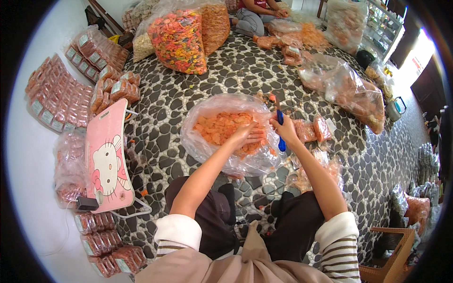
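one left hand [250, 134] unclenched on orange pieces [221, 127]; right hand [285, 128] clamped on blue-handled tool [280, 117] by bag rim [257, 105]

White sleeves [339, 260] with dark stripes end in broad, plain white cuffs [178, 232], well back from the bare left grip [249, 136] and right grip [284, 127]. Farther behind both, a loose tan cloth [203, 271] rises to a pointed fold; the trousers [302, 219] are plain, very dark brown.

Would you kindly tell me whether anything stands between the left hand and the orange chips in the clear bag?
Nothing visible does: the left hand rests on the orange chips, and the clear bag lies open around them.
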Action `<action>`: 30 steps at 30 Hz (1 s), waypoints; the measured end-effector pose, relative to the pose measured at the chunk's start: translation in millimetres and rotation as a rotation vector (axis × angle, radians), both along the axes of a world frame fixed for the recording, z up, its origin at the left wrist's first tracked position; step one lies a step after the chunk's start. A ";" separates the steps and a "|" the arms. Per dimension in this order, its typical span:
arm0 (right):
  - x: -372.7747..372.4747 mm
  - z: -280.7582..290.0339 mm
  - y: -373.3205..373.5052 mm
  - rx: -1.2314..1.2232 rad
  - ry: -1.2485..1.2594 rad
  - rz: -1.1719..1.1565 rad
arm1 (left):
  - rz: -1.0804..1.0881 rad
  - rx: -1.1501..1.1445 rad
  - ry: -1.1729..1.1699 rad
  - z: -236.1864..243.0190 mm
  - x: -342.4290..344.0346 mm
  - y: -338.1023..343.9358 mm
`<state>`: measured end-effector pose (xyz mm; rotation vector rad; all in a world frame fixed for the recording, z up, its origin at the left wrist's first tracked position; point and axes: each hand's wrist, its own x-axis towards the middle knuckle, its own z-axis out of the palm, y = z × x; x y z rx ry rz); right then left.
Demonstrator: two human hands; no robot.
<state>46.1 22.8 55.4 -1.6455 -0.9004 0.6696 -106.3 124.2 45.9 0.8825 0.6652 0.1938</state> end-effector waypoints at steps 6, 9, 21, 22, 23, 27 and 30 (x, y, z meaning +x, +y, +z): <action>-17.7 13.8 5.4 -0.012 -0.152 0.034 | 0.012 0.154 -0.047 -12.3 2.2 1.6; -11.8 14.6 4.3 0.058 -0.301 -0.032 | 0.048 0.214 0.008 -24.6 0.3 8.7; 63.9 -73.7 -57.4 -0.654 -0.538 0.078 | -0.635 1.790 0.482 -52.3 -58.0 -4.9; 58.1 -88.2 -55.7 -0.695 -0.593 0.200 | -0.711 1.893 0.472 -57.7 -69.0 -12.3; 49.4 -102.2 -51.5 -0.815 -0.662 0.299 | -0.732 2.026 0.489 -63.6 -80.0 -17.4; 35.4 -120.2 -48.9 -0.795 -0.521 0.117 | -0.721 2.164 0.392 -77.5 -76.6 -2.0; 58.2 -88.8 -43.1 -0.459 -0.369 -0.202 | -0.411 1.929 0.316 -68.9 -77.0 13.7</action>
